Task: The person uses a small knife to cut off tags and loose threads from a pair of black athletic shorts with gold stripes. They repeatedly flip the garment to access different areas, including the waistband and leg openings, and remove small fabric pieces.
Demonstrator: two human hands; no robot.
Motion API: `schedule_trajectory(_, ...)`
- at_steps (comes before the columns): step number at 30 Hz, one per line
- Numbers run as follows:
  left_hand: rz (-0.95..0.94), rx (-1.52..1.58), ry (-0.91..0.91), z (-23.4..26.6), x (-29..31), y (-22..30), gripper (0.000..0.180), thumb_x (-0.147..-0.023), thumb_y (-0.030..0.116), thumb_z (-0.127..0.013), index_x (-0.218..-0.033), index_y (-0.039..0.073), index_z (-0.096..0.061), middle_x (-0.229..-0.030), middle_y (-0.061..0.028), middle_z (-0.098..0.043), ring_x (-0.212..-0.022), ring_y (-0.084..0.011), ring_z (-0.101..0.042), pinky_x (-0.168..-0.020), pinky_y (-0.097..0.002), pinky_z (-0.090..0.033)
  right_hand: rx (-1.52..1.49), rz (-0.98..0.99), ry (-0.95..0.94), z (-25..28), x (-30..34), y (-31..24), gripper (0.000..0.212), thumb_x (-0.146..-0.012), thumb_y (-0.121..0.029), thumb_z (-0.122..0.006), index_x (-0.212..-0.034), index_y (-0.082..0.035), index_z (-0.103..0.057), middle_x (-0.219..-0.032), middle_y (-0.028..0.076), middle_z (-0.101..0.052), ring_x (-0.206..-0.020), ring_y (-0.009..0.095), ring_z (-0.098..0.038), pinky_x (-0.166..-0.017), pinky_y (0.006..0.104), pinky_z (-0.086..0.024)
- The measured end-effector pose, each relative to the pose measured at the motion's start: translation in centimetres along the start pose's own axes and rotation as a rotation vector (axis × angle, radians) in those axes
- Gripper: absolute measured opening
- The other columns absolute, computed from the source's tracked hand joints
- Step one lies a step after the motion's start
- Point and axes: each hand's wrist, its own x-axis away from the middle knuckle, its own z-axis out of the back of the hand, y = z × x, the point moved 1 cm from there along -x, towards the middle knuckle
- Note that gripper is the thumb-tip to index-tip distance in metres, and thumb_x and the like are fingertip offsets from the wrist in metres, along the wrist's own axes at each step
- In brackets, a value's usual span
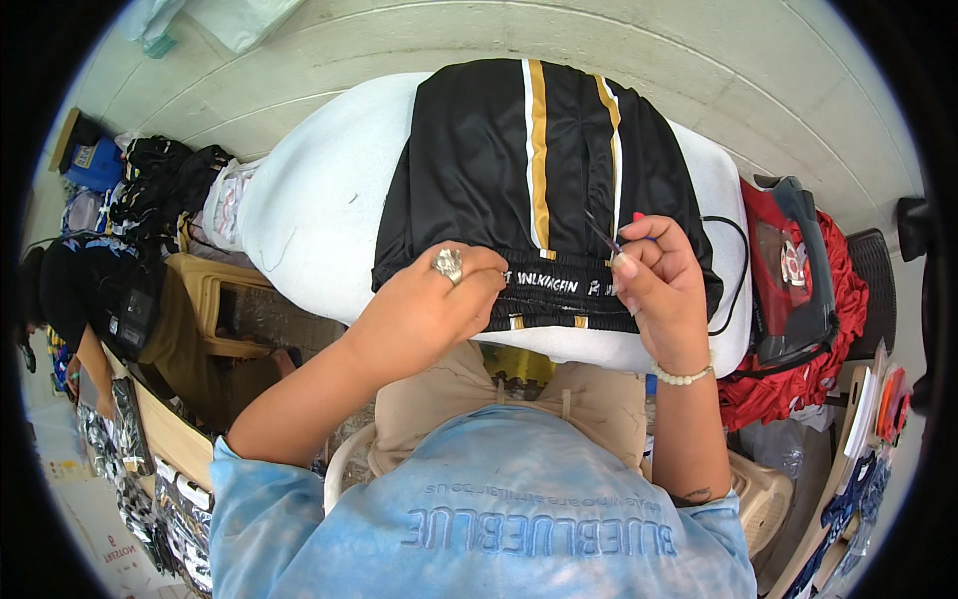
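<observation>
Black shorts (469, 150) with gold and white side stripes lie across a white padded ironing board (309, 200). Their gathered waistband, printed with white lettering, faces me. My left hand (439, 295), wearing a large ring, is closed over the waistband's left part, its fingertips tucked out of sight. My right hand (654, 280), with a beaded bracelet at the wrist, pinches a slim dark pointed tool (603, 234) between thumb and fingers, just above the waistband's right part. Whether the tool is tweezers or another kind I cannot tell.
At the board's right end sits a grey and red appliance (793, 270) beside red cloth (848, 290), with a black cord (740, 260) curving onto the board. Dark garments (165, 185) are piled at the left, near a beige plastic stool (205, 299). Another person (90, 290) bends over packed clothes at far left.
</observation>
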Motion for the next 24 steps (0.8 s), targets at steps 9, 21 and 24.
schedule_trajectory(9,0.105,0.132,0.074,-0.4,0.2,-0.1,0.024,-0.083,-0.001,-0.074,-0.103,0.003,-0.062,-0.111,-0.0103,-0.068,-0.087,-0.0317,-0.067,-0.076,-0.0388,-0.057,0.550,0.060,-0.185,-2.1,0.4,0.1,0.038,-0.082,-0.018,-0.089,-0.103,-0.005,-0.061,-0.073,-0.004,-0.064,-0.063,0.002,-0.046,-0.057,0.0194,-0.036)
schedule_trajectory(21,0.129,0.099,0.070,-0.2,0.3,0.2,0.018,-0.086,-0.002,-0.073,-0.102,0.001,-0.066,-0.113,-0.0109,-0.070,-0.089,-0.0283,-0.071,-0.075,-0.0355,-0.058,0.747,0.017,-0.236,-3.3,-0.2,-0.8,0.039,-0.082,-0.022,-0.087,-0.102,-0.006,-0.058,-0.065,0.004,-0.065,-0.054,0.008,-0.047,-0.053,0.0245,-0.038)
schedule_trajectory(24,0.122,0.077,0.063,-0.2,0.2,0.3,0.016,-0.086,-0.004,-0.073,-0.100,0.001,-0.067,-0.113,-0.0111,-0.072,-0.090,-0.0274,-0.072,-0.074,-0.0347,-0.059,0.780,0.033,-0.261,-3.2,-0.2,-0.7,0.038,-0.083,-0.022,-0.087,-0.101,-0.006,-0.058,-0.067,0.005,-0.067,-0.054,0.009,-0.050,-0.053,0.0253,-0.039)
